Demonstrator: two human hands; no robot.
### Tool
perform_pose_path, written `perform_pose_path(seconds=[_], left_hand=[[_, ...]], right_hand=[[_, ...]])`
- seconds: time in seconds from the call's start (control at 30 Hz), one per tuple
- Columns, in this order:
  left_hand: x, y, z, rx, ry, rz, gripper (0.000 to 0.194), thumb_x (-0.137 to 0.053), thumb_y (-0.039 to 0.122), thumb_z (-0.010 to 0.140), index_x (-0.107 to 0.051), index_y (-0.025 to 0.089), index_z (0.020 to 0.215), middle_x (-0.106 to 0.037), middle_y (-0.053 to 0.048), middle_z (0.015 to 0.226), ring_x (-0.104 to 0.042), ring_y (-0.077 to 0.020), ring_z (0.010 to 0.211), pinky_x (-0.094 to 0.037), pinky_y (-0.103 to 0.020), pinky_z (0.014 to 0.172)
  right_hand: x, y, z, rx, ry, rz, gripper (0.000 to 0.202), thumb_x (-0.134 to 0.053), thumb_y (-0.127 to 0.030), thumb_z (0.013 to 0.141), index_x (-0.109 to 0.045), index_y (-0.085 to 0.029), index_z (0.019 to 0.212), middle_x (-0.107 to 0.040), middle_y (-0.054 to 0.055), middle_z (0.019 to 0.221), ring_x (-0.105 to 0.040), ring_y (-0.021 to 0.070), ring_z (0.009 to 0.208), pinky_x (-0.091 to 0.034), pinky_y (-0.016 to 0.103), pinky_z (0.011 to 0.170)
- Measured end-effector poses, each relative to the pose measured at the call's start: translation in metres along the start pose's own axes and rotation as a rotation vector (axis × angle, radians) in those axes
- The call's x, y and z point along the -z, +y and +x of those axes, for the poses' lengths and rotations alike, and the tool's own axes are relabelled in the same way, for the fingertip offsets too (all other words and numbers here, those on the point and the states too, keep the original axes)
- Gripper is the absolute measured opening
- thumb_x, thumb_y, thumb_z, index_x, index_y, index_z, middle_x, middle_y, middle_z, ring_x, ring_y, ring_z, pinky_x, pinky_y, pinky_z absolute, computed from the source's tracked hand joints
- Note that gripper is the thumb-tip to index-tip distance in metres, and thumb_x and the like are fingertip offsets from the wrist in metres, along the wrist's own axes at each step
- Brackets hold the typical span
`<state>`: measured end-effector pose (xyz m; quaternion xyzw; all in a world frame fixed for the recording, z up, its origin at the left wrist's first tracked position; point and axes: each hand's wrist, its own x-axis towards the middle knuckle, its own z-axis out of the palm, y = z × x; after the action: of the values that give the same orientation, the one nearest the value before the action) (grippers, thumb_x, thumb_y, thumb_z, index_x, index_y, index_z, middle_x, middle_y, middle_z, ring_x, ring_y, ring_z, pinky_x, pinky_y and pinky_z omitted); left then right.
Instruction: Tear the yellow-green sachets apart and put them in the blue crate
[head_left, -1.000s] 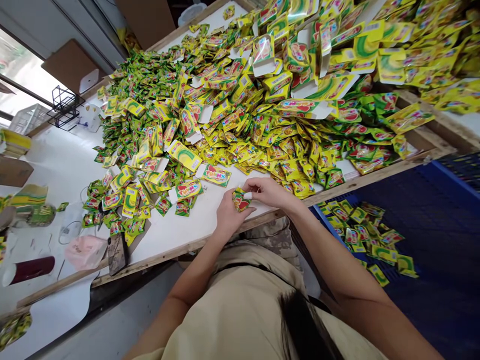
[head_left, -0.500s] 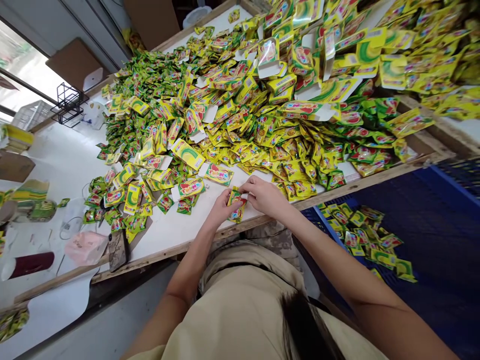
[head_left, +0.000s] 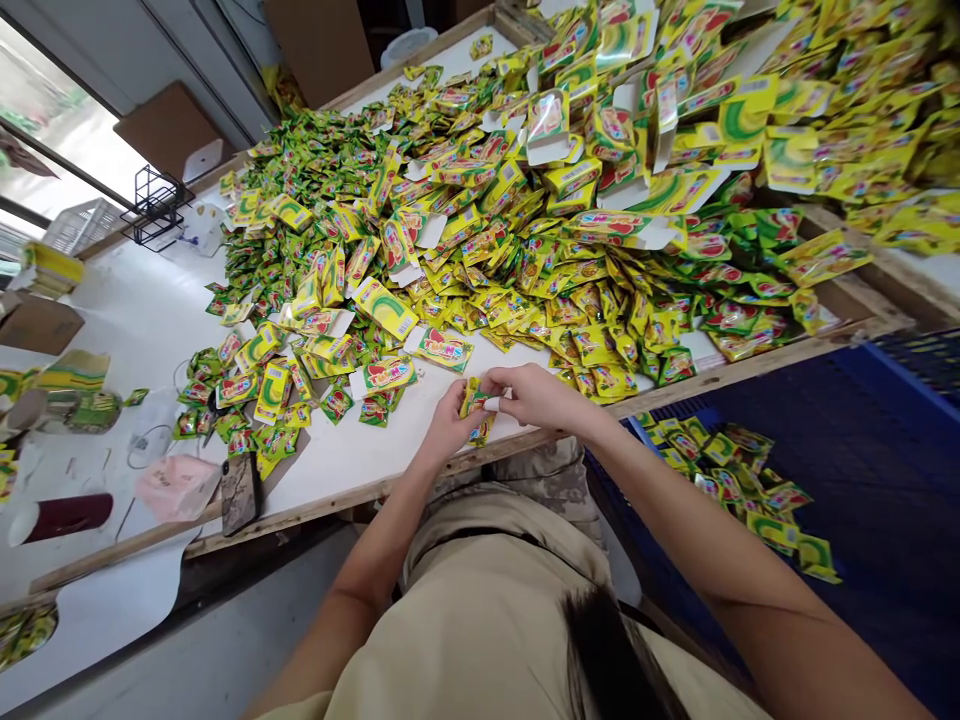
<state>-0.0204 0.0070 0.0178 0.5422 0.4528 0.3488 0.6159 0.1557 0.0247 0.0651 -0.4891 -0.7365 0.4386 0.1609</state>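
Near the table's front edge, my left hand (head_left: 448, 425) is closed on a small yellow-green packet (head_left: 480, 432). My right hand (head_left: 525, 396) meets it from the right, its fingers pinched at the same packet and partly covering it. A white wrap shows on one right fingertip. Just beyond my hands lies a flat printed carton (head_left: 442, 349) on the white table top (head_left: 405, 428). Another carton (head_left: 386, 375) rests to its left. A large heap of yellow and green sachets (head_left: 517, 270), mixed with small cartons, spreads behind them.
Below the wooden table edge (head_left: 720, 380) at right is a blue crate (head_left: 847, 480) holding several packets (head_left: 780, 490). A phone (head_left: 240, 492), pink plastic bag (head_left: 178, 487), dark red cup (head_left: 71, 518) and black wire rack (head_left: 156, 208) are at the left.
My right hand's fingers have moved further over the packet, hiding more of its front. The whole view has shifted slightly, with the table's things a little further right.
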Motion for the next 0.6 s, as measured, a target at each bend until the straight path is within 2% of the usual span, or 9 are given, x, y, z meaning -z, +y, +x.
perform_pose_path(seconds=[0.07, 0.1, 0.2, 0.27, 0.37, 0.43, 0.5, 0.6], left_hand=[[0.0, -0.001, -0.002, 0.01, 0.007, -0.016, 0.038, -0.072, 0.033, 0.069, -0.052, 0.017, 0.096, -0.055, 0.001, 0.085, -0.051, -0.0128, 0.078, -0.041, -0.024, 0.072], [-0.001, -0.001, -0.002, 0.017, 0.009, -0.036, 0.038, -0.073, 0.033, 0.069, -0.051, 0.017, 0.097, -0.056, 0.001, 0.086, -0.051, -0.0128, 0.079, -0.041, -0.024, 0.073], [-0.002, -0.002, -0.004, 0.035, 0.016, -0.105, 0.042, -0.073, 0.034, 0.07, -0.051, 0.017, 0.102, -0.058, -0.001, 0.09, -0.054, -0.0132, 0.081, -0.043, -0.025, 0.075], [-0.003, -0.003, -0.005, 0.038, 0.028, -0.122, 0.042, -0.073, 0.036, 0.071, -0.051, 0.017, 0.102, -0.059, -0.001, 0.091, -0.055, -0.0134, 0.082, -0.043, -0.025, 0.075], [-0.005, -0.004, -0.005, 0.037, 0.042, -0.112, 0.04, -0.072, 0.038, 0.071, -0.051, 0.017, 0.098, -0.057, 0.0, 0.087, -0.054, -0.0124, 0.078, -0.044, -0.024, 0.073], [-0.005, -0.005, -0.005, 0.03, 0.043, -0.107, 0.041, -0.072, 0.039, 0.071, -0.051, 0.018, 0.098, -0.057, 0.0, 0.087, -0.054, -0.0122, 0.077, -0.043, -0.024, 0.072], [-0.005, -0.005, -0.004, 0.021, 0.033, -0.101, 0.043, -0.073, 0.039, 0.07, -0.051, 0.018, 0.101, -0.058, -0.001, 0.089, -0.054, -0.0128, 0.079, -0.044, -0.025, 0.073], [-0.004, -0.005, -0.003, 0.013, 0.028, -0.087, 0.046, -0.073, 0.039, 0.069, -0.051, 0.017, 0.103, -0.06, -0.002, 0.092, -0.055, -0.014, 0.082, -0.044, -0.026, 0.076]], right_hand=[[0.002, -0.001, -0.002, -0.022, -0.031, 0.054, 0.016, -0.055, -0.017, 0.076, -0.065, -0.02, 0.087, -0.068, -0.001, 0.078, -0.053, 0.0084, 0.045, -0.038, 0.022, 0.049], [0.002, -0.001, -0.002, -0.026, 0.005, 0.067, 0.016, -0.055, -0.017, 0.076, -0.066, -0.019, 0.088, -0.068, 0.0, 0.078, -0.053, 0.0082, 0.044, -0.038, 0.022, 0.049], [0.004, 0.001, -0.003, -0.013, 0.257, 0.008, 0.019, -0.054, -0.015, 0.077, -0.069, -0.019, 0.087, -0.07, 0.002, 0.081, -0.058, 0.0109, 0.055, -0.041, 0.023, 0.057], [0.005, 0.004, -0.002, 0.023, 0.322, -0.062, 0.025, -0.052, -0.01, 0.075, -0.071, -0.02, 0.088, -0.072, 0.003, 0.084, -0.06, 0.0135, 0.065, -0.043, 0.024, 0.063], [0.007, 0.005, 0.001, 0.1, 0.212, -0.116, 0.032, -0.049, -0.005, 0.073, -0.072, -0.02, 0.089, -0.073, 0.004, 0.089, -0.063, 0.0164, 0.078, -0.044, 0.025, 0.072], [0.009, 0.005, 0.004, 0.124, 0.126, -0.129, 0.03, -0.05, -0.007, 0.074, -0.072, -0.019, 0.089, -0.073, 0.004, 0.091, -0.064, 0.0177, 0.084, -0.044, 0.026, 0.075], [0.011, 0.004, 0.007, 0.105, -0.001, -0.112, 0.027, -0.051, -0.01, 0.075, -0.072, -0.02, 0.089, -0.073, 0.002, 0.084, -0.065, 0.0165, 0.077, -0.044, 0.024, 0.071], [0.014, 0.005, 0.011, 0.047, -0.213, -0.016, 0.021, -0.051, -0.016, 0.076, -0.069, -0.02, 0.086, -0.069, -0.001, 0.072, -0.061, 0.0114, 0.055, -0.041, 0.021, 0.055]])
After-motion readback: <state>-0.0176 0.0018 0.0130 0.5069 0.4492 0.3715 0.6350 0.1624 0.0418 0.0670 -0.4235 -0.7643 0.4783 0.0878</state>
